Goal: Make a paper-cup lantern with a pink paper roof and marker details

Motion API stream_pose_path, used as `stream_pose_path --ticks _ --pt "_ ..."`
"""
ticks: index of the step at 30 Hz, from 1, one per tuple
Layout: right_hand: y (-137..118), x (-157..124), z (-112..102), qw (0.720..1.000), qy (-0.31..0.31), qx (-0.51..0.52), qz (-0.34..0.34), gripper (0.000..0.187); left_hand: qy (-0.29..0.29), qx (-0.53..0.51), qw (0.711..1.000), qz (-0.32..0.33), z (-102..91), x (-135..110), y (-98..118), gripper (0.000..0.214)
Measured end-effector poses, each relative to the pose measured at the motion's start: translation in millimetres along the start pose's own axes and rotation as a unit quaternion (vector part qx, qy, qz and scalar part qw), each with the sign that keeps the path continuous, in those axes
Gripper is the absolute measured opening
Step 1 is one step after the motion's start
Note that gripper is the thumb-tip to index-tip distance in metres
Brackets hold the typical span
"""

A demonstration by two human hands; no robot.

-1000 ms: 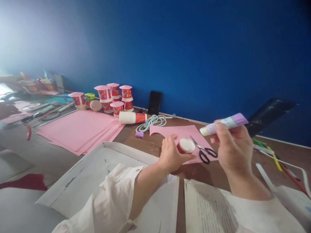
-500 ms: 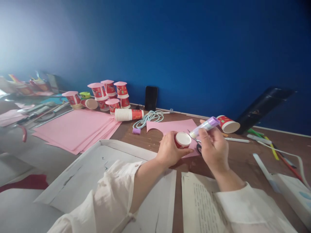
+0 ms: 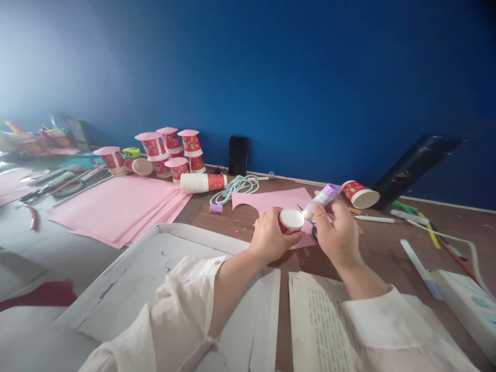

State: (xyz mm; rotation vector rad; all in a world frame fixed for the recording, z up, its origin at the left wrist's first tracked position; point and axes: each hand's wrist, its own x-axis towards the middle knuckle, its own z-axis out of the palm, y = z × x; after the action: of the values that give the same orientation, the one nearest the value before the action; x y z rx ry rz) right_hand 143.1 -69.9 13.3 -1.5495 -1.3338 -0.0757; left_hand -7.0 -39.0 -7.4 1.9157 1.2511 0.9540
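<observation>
My left hand (image 3: 270, 235) is wrapped round a red paper cup (image 3: 291, 221), whose pale round end faces up. In my right hand (image 3: 338, 230) is a glue stick (image 3: 322, 199) with a purple base, its tip slanting down to the cup's right edge. Under the hands lies a cut sheet of pink paper (image 3: 271, 199) with a rounded notch. Scissors (image 3: 314, 233) rest on that sheet, partly hidden by my right hand. A purple cap (image 3: 216, 208) lies left of the sheet.
Red cups topped with pink paper (image 3: 152, 146) stand stacked at the back left, by a row of nested cups (image 3: 203, 183). Pink sheets (image 3: 112, 206) lie left. A phone (image 3: 237, 156) leans on the wall. Another cup (image 3: 360, 194) lies on its side at right, near a black case (image 3: 418, 168).
The glue stick in my right hand has moved left and down, closer to the cup's rim. My left hand still holds the cup. The view has shifted slightly.
</observation>
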Motion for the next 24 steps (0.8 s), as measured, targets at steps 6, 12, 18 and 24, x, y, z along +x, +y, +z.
stream_pose_path --ticks 6,12,18,24 --pt "1 1 -3 0.998 -0.005 0.041 0.056 0.047 -0.017 -0.012 1.0 0.013 -1.6 0 -2 0.051" --pt "-2 2 -1 0.998 -0.033 0.045 0.035 0.049 -0.042 -0.027 0.998 0.03 -5.2 0 1 0.043" --pt "3 7 0 0.999 -0.03 -0.005 0.016 0.037 -0.047 -0.021 0.998 0.024 -5.4 -1 1 0.042" --pt "9 7 -3 0.999 -0.006 0.01 0.053 0.039 -0.068 -0.047 0.996 0.031 -8.6 3 -1 0.044"
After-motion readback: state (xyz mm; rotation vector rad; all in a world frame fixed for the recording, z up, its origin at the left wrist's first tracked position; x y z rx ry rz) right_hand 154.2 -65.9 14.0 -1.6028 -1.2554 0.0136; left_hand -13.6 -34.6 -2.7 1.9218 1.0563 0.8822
